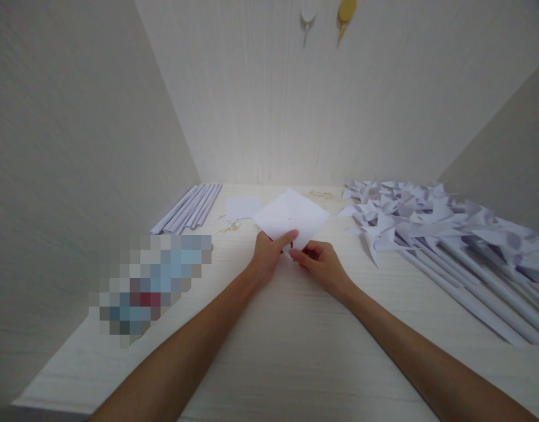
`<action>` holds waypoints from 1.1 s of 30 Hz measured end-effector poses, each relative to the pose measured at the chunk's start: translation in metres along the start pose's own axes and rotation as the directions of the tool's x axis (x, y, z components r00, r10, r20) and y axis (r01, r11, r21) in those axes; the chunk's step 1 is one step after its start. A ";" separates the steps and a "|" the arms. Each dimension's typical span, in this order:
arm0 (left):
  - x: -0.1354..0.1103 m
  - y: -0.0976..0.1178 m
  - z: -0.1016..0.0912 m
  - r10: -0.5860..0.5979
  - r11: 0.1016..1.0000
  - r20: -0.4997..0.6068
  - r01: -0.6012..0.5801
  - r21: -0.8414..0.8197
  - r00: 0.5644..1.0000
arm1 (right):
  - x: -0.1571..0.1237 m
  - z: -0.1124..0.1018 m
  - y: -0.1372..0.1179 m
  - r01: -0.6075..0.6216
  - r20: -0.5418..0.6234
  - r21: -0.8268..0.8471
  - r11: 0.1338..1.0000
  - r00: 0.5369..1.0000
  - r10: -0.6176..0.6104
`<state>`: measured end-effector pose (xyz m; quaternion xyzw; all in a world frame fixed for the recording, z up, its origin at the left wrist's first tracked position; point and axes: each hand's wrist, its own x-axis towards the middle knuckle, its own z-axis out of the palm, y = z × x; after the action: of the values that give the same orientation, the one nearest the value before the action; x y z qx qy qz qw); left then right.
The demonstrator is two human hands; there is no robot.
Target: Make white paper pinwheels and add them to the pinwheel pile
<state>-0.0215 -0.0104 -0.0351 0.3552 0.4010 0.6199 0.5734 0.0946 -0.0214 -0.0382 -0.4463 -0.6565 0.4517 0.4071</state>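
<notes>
A white square sheet of paper (291, 217) lies turned like a diamond on the pale wooden table (296, 351), with a small dark dot at its middle. My left hand (267, 255) pinches the sheet's near corner, thumb on top. My right hand (320, 261) is closed just to the right of that corner, its fingers curled around something small that I cannot make out.
Rolled white paper sticks (190, 208) lie in a row at the back left, with a smaller white sheet (243, 206) beside them. A heap of finished paper pinwheels on sticks (449, 234) fills the right side. A blurred-out object (150, 281) sits at the left. Walls close in on three sides.
</notes>
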 end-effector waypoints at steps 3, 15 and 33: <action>0.000 -0.002 -0.001 0.006 1.000 0.029 -0.006 0.026 1.000 | 0.000 0.000 0.002 0.000 0.005 0.030 1.000 1.000 -0.001; 0.000 -0.002 0.000 -0.017 1.000 0.016 0.017 0.026 1.000 | 0.001 0.000 0.002 0.026 -0.006 -0.002 1.000 1.000 -0.026; 0.000 0.001 0.001 -0.013 1.000 -0.035 0.012 -0.020 0.999 | 0.001 0.000 0.005 0.063 0.013 0.015 0.998 0.998 -0.063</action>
<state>-0.0211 -0.0100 -0.0339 0.3359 0.4073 0.6263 0.5736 0.0959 -0.0195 -0.0429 -0.4192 -0.6697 0.4465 0.4201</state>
